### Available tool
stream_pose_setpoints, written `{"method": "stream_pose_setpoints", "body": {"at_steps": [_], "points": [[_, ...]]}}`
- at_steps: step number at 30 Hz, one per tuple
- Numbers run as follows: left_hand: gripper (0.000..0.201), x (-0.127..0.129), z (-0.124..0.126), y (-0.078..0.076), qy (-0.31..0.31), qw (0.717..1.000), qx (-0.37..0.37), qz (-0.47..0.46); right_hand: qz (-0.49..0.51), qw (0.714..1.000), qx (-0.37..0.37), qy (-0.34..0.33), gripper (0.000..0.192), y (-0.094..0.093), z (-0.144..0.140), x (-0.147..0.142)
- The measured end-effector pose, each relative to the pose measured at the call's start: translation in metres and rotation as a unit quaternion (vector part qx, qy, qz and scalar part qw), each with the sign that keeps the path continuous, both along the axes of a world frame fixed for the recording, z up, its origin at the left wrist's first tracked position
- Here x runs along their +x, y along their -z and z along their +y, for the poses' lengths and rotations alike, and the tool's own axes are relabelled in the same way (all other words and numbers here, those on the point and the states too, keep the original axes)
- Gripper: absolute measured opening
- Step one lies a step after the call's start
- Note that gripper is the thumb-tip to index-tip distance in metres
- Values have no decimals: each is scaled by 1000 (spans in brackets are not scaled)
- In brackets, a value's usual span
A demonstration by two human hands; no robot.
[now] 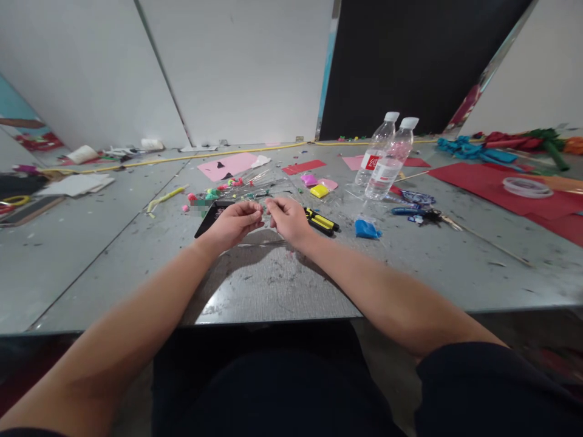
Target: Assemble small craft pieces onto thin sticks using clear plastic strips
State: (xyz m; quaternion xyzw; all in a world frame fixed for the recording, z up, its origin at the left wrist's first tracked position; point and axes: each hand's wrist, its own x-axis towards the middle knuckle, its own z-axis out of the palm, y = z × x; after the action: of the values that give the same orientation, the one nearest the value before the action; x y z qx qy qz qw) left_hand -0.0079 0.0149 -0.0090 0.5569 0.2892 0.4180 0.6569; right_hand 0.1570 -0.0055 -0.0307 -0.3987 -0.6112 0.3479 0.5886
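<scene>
You pinch a small piece with both hands, left hand (pixel 234 222) and right hand (pixel 288 218) fingertip to fingertip just above the table (pixel 319 285), over a clear wrap (pixel 264 182), likely close together for fine control, cutter (pixel 321 221) within reach.

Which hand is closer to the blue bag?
Right. The right hand is just left of the blue bag, apart from it; the left hand is farther left, beyond the right hand.
</scene>
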Motion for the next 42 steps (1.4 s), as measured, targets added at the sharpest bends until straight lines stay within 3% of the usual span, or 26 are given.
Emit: {"method": "stream_pose_setpoints", "body": {"at_steps": [7,11,20,25,33,38,42], "points": [[29,4,-2,-1,-61,997,55,15,15,999,-27,-19,52,2,2,-2],[33,6,-6,-3,-82,995,49,30,13,999,-31,-26,52,1,1,-2],[27,-1,-7,-8,-17,1000,9,-16,82,990,-61,-98,53,-3,1,1],[29,0,-5,-4,0,999,51,0,85,989,-67,-98,53,-4,-1,1],[28,4,-7,-5,-36,989,123,69,68,994,-56,-69,51,0,2,2],[22,7,-10,-7,-74,987,115,89,30,998,-33,-50,51,3,2,1],[20,7,-9,-8,-53,994,74,68,6,998,-17,-57,51,1,-1,2]]}}
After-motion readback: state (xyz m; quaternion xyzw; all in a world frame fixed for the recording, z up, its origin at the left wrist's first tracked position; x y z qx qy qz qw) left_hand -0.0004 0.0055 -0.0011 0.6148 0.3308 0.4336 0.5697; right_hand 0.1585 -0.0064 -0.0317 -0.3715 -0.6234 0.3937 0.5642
